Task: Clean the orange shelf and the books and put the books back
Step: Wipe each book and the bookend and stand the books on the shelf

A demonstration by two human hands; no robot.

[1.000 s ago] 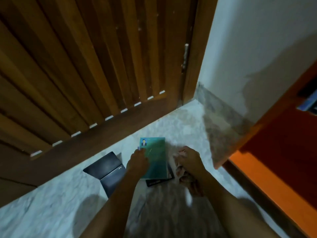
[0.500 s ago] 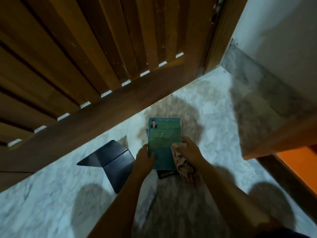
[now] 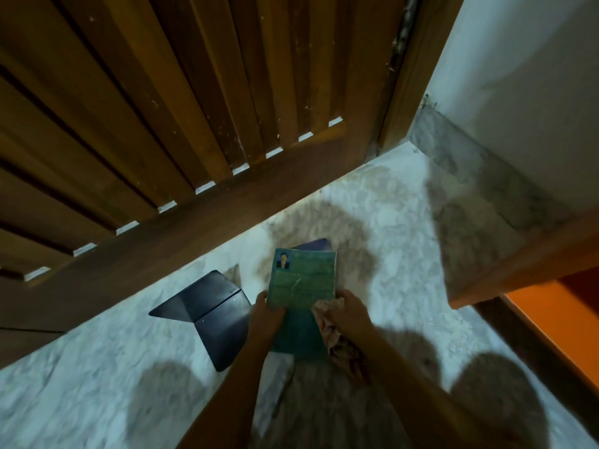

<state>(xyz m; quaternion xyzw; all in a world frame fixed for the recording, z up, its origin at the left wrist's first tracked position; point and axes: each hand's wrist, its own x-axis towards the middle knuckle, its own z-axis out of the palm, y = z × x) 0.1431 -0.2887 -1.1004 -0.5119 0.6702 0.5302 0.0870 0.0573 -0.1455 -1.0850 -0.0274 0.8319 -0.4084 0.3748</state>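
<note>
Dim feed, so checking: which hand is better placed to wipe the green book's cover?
Right. The right hand holds the cloth against the green book; the left hand has its grip on the left edge, steadying it.

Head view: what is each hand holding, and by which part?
Left hand grips the green book by its left edge; right hand holds a cloth against the book's right edge.

This looks like a room corner in a home. A slatted wooden door (image 3: 194, 108) in its frame (image 3: 418, 76) meets a white plastered wall (image 3: 534, 59) with grey stone skirting (image 3: 486, 176). The pale marble-patterned floor (image 3: 97, 367) runs beneath them, and an orange shelf (image 3: 551, 315) stands at its right edge.
</note>
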